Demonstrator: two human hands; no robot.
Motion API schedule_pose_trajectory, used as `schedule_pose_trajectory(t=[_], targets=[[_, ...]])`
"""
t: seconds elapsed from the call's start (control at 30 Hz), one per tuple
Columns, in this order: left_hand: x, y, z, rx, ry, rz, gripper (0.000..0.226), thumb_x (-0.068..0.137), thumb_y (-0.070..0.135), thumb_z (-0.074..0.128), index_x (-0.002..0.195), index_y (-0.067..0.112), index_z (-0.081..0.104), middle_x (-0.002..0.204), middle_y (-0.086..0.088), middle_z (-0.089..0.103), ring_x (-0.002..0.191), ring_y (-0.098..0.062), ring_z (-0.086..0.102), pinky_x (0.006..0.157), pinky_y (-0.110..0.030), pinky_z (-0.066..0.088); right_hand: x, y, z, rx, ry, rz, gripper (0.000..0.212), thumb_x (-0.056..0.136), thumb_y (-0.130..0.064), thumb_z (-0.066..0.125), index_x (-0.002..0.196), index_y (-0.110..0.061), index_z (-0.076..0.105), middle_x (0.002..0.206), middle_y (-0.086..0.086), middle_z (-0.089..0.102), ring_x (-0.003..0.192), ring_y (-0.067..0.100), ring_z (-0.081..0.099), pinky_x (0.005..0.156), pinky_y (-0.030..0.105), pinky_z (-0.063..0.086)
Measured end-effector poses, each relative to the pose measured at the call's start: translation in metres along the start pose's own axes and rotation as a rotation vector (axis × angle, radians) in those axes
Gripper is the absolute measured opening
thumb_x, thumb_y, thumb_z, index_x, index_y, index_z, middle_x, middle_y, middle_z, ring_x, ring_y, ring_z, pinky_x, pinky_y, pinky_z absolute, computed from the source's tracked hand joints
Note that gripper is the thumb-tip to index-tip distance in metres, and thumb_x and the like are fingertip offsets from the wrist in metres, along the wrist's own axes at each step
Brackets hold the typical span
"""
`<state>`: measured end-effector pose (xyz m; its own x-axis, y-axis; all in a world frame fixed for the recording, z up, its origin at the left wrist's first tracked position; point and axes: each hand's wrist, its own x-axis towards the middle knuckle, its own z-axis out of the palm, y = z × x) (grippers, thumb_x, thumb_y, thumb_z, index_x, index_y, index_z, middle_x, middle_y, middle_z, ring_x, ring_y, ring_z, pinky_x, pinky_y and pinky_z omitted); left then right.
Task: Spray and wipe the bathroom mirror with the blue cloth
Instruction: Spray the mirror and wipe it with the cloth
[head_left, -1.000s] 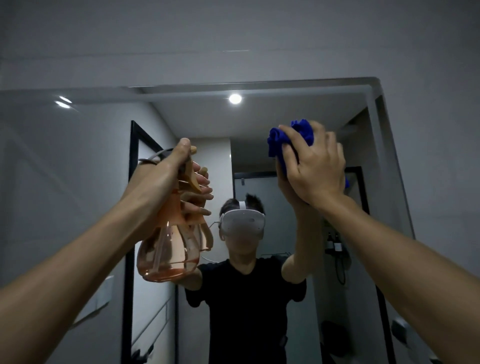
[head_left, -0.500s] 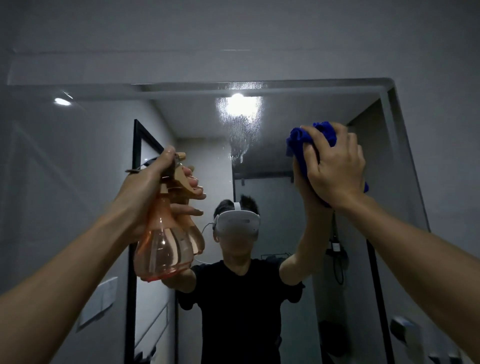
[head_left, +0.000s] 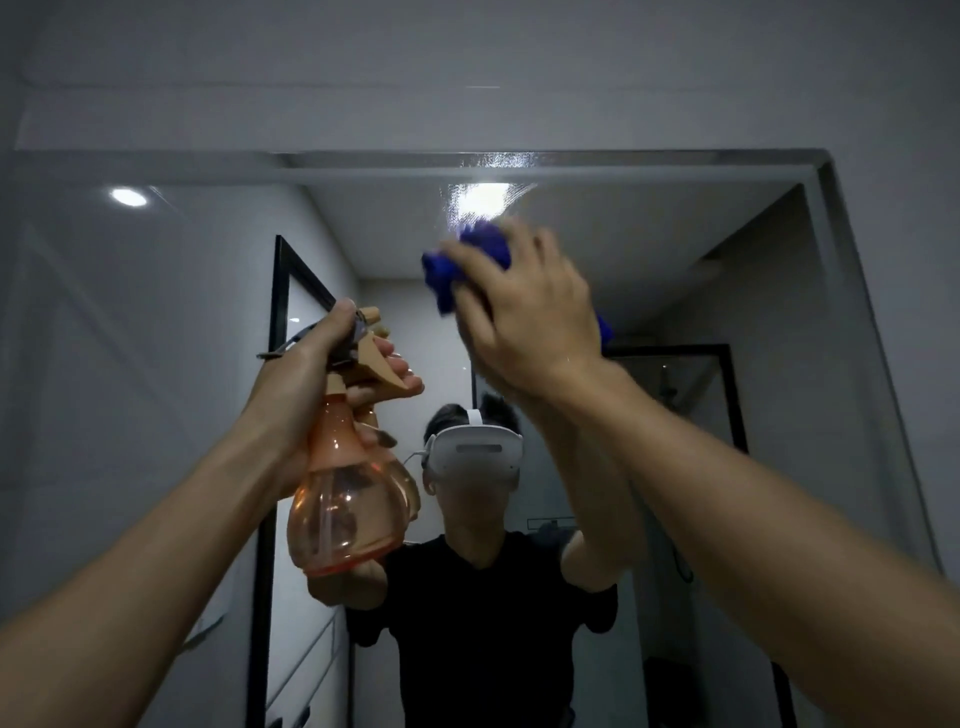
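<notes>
Grey bathroom walls frame the large wall mirror (head_left: 675, 260). Just below its misted top patch (head_left: 480, 200), the crumpled blue cloth (head_left: 452, 270) is pressed in the closed right hand (head_left: 524, 317); wiping is judged under way. Lower left of that patch, the translucent orange spray bottle (head_left: 348, 499) is gripped by the left hand (head_left: 306, 384). An upward stroke across the droplets is called for next.

A plain grey wall (head_left: 467, 62) fills the top of the frame. Reflected below it: a round ceiling light (head_left: 128, 197) at upper left, a black-framed door (head_left: 280, 364) at centre left, and a dim black-framed opening (head_left: 727, 395) at right

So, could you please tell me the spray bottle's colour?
Translucent orange spray bottle, clearest in the head view.
</notes>
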<state>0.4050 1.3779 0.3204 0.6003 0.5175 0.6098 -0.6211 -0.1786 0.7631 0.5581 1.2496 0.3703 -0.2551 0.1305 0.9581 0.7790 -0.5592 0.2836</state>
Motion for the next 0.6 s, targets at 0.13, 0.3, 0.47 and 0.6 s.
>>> schedule_pose_trajectory(t=[0.13,0.3,0.47,0.6], targets=[[-0.001,0.001,-0.001,0.004,-0.015,-0.026,0.059,0.089,0.057,0.058,0.116,0.005,0.067,0.106,-0.016,0.075,0.098,-0.033,0.073,0.049,-0.027,0.052,-0.045,0.027,-0.011,0.022,-0.043,-0.127,0.043,0.097,-0.045,0.046,0.138,-0.034,0.053,0.140,0.006,0.049,0.114,0.026,0.049,0.088,0.039,0.045],[0.004,-0.001,-0.005,0.012,-0.009,-0.016,0.060,0.088,0.058,0.058,0.114,0.005,0.068,0.106,-0.017,0.075,0.101,-0.034,0.072,0.050,-0.029,0.053,-0.024,0.085,-0.027,-0.015,0.090,0.078,0.043,0.097,-0.045,0.042,0.137,-0.034,0.055,0.134,0.010,0.051,0.111,0.032,0.051,0.086,0.044,0.049],[0.005,-0.004,-0.002,-0.005,-0.002,0.024,0.055,0.088,0.056,0.059,0.107,0.005,0.070,0.101,-0.016,0.076,0.095,-0.030,0.073,0.062,-0.036,0.055,0.062,0.097,-0.023,-0.088,0.158,0.521,0.043,0.100,-0.043,0.035,0.139,-0.028,0.045,0.141,0.014,0.040,0.124,0.037,0.041,0.097,0.048,0.040],[0.003,-0.006,-0.003,0.012,0.009,0.070,0.051,0.090,0.054,0.059,0.103,0.005,0.070,0.097,-0.015,0.076,0.071,-0.022,0.075,0.073,-0.041,0.054,0.084,0.038,-0.003,-0.067,0.119,0.364,0.042,0.098,-0.044,0.038,0.138,-0.032,0.047,0.144,0.011,0.040,0.124,0.035,0.042,0.095,0.045,0.043]])
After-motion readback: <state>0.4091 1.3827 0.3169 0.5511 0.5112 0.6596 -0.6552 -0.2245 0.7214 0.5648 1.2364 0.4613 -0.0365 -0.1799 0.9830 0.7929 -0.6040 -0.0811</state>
